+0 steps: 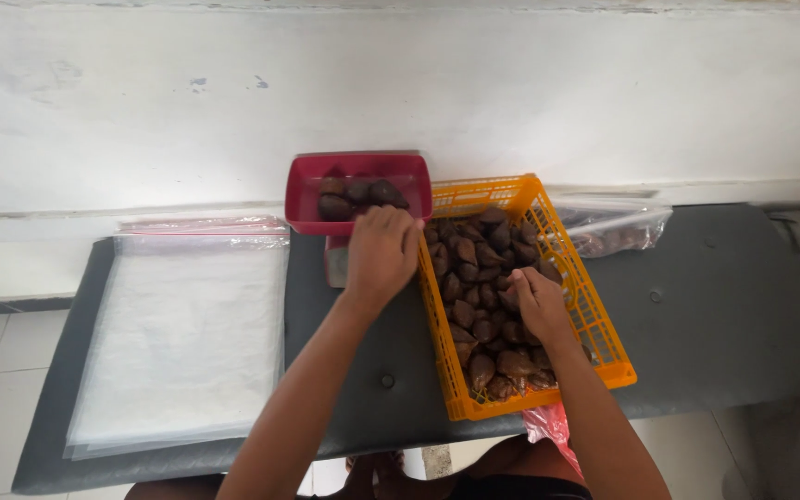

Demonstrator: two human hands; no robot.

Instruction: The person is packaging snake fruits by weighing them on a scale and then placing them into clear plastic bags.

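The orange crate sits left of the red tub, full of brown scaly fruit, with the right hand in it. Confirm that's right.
Not quite. The head view shows the orange crate to the right of the red tub, not left. It does hold brown scaly fruit, and the right hand is in it.

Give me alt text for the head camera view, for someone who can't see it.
A person's right hand reaches into an orange crate of brown scaly fruits, while the left hand hovers by a red tub holding a few more. Both sit on a dark padded bench, beside clear plastic bags.
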